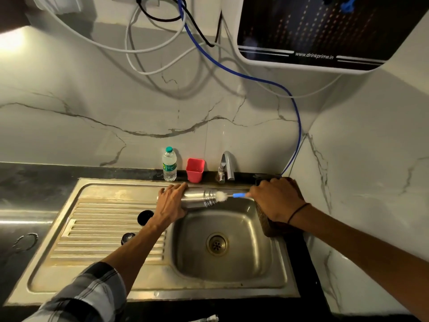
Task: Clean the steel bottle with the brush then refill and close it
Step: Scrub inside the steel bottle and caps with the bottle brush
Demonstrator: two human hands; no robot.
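Note:
The steel bottle (pixel 197 199) lies on its side over the back edge of the sink basin (pixel 232 259), mouth pointing right. My left hand (pixel 173 203) grips its body. My right hand (pixel 276 199) holds the blue handle of the bottle brush (pixel 239 195); the white bristle head (pixel 221 196) sits at the bottle's mouth, partly outside it. A black round cap (pixel 145 217) and a smaller dark piece (pixel 127 237) lie on the ribbed drainboard (pixel 92 228).
The tap (pixel 226 167) stands behind the basin. A clear plastic water bottle (pixel 169 164) and a red cup (pixel 195 170) stand on the back ledge. A wall-mounted water purifier (pixel 325 31) hangs at upper right with hoses. A brown block (pixel 267 226) lies under my right wrist.

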